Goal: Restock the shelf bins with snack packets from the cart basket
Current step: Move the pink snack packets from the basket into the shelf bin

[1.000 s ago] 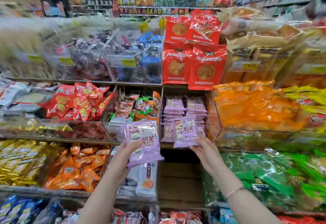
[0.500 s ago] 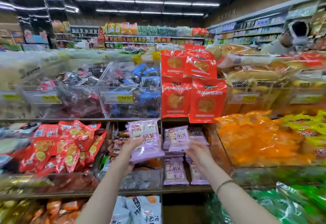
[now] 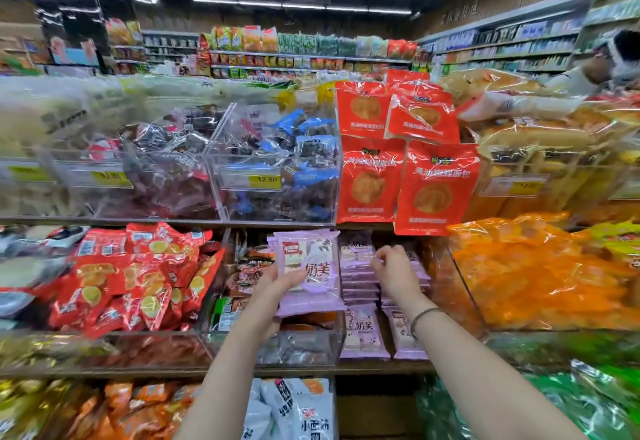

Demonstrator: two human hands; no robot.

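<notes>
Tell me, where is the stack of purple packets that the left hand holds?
In the head view the purple stack sits at centre, gripped by the left hand before the middle shelf, just left of the matching packets in their bin.

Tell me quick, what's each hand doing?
Left hand: holds a stack of purple snack packets.
Right hand: curled over the binned purple packets; grip cannot be told.

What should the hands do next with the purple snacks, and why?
Probably the right hand should draw back and take one more packet off the purple stack gripped in the left hand. The right hand is already up against the shelved purple packets, and the left hand has several to put there.
</notes>
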